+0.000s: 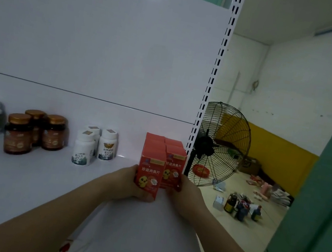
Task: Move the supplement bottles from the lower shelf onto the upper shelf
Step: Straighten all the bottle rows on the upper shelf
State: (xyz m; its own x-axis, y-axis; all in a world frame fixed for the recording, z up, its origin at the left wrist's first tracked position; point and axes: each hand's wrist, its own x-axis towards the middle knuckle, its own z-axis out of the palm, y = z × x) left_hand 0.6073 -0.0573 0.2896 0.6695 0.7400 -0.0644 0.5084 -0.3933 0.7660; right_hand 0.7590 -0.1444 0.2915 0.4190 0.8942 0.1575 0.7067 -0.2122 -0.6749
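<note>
Front two red cartons (152,161) at the right end of the shelf (18,177), 3 o'clock of the white bottles (95,146), clasped side-on by left hand (128,180) and right hand (186,188), fingers curled (light, stiff card, probably crushable: grip flat sides low).

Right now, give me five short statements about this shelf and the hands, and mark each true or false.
The left hand and right hand both hold the red boxes. True.
The amber bottles have white caps. False: their caps are gold.
The white bottles stand between the amber bottles and the red boxes. True.
The fan stands left of the shelf. False: it stands to the right of it.
Some dark bottles stand on the floor near the fan. True.
</note>
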